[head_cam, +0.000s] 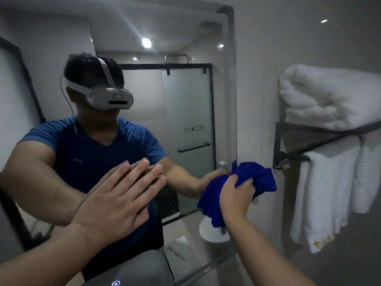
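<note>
At the mirror (185, 100), the left hand (117, 195) presses flat, fingers straight, while the right hand (237, 193) grips a bunched blue cloth (257, 176).

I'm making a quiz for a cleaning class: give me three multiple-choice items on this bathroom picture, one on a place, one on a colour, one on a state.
1. Where is the blue cloth?
A. on the floor
B. at the mirror's right edge
C. in a drawer
2. What colour are the towels on the rack?
A. white
B. blue
C. grey
3. How is the left hand?
A. clenched
B. flat, fingers straight
C. gripping a towel
Answers: B, the right hand holds it bunched against that edge; A, all are white; B, its palm faces the glass.
</note>
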A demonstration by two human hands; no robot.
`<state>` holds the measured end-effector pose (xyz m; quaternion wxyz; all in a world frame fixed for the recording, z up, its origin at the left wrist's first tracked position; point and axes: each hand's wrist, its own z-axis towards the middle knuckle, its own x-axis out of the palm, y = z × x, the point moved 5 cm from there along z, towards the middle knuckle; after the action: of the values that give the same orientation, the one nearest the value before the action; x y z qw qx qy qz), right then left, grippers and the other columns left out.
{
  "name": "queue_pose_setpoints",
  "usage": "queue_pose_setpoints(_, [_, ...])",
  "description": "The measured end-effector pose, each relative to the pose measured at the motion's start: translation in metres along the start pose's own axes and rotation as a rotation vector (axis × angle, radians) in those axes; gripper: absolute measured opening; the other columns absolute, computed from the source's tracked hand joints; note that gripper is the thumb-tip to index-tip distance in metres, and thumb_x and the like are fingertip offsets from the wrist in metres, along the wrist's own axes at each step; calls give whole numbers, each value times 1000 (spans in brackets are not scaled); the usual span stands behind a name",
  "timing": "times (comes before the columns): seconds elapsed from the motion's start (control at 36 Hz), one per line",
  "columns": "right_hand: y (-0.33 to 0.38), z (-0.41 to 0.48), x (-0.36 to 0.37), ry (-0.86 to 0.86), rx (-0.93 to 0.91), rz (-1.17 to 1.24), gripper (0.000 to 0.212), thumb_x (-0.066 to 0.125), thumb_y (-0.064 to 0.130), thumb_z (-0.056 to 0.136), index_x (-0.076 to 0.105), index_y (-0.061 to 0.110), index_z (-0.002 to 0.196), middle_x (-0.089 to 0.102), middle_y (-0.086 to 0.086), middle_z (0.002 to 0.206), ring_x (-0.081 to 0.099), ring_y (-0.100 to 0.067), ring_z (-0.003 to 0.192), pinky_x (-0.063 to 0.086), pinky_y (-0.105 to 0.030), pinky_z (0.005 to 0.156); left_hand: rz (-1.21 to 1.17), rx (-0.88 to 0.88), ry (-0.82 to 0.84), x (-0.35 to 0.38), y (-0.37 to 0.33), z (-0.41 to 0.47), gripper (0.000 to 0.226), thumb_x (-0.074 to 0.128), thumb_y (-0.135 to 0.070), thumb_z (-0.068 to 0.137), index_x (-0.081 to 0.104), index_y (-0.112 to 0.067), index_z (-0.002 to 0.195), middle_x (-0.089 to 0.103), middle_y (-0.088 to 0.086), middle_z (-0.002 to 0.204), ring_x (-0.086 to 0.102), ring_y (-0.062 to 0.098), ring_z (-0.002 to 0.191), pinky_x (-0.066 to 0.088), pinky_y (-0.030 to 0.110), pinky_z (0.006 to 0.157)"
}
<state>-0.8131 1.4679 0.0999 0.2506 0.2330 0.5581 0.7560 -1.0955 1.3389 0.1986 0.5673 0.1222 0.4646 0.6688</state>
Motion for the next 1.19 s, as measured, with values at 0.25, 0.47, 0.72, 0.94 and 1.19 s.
queue_pose_setpoints(0.25, [186,20,26,-37,-288,-63,73,38,56,99,37,13,157,41,-23,155,41,-45,142,32,-55,124,-52,-10,39,-2,0,2,83,63,-43,91,39,-20,167,30,10,176,29,37,162,26,57,128])
queue_pose_setpoints(0.47, [275,-41,64,38,-1035,-258,57,49,47,102,45,23,154,40,-21,158,36,-42,151,24,-62,128,-133,-7,159,-8,3,5,82,63,-44,91,40,-21,167,30,8,176,27,35,163,25,55,128])
queue_pose_setpoints(0.72, [207,-49,52,208,-1033,-386,61,59,47,91,48,21,145,46,-21,149,43,-47,141,33,-64,122,-271,39,191,-54,39,2,77,64,-44,82,52,-36,157,39,-3,173,33,21,161,21,46,127])
queue_pose_setpoints(0.94, [266,-4,32,94,-680,-329,57,44,51,96,47,14,140,48,-26,137,48,-46,127,42,-59,114,-112,-257,107,-99,163,-25,77,65,-38,84,54,-25,159,34,2,175,33,27,161,33,59,126])
queue_pose_setpoints(1.19, [384,-36,66,74,-696,-399,64,40,57,101,46,14,147,44,-30,148,37,-50,142,23,-64,125,-40,-463,-12,-129,233,-16,66,55,-42,93,56,-22,157,36,3,174,32,27,162,27,55,130])
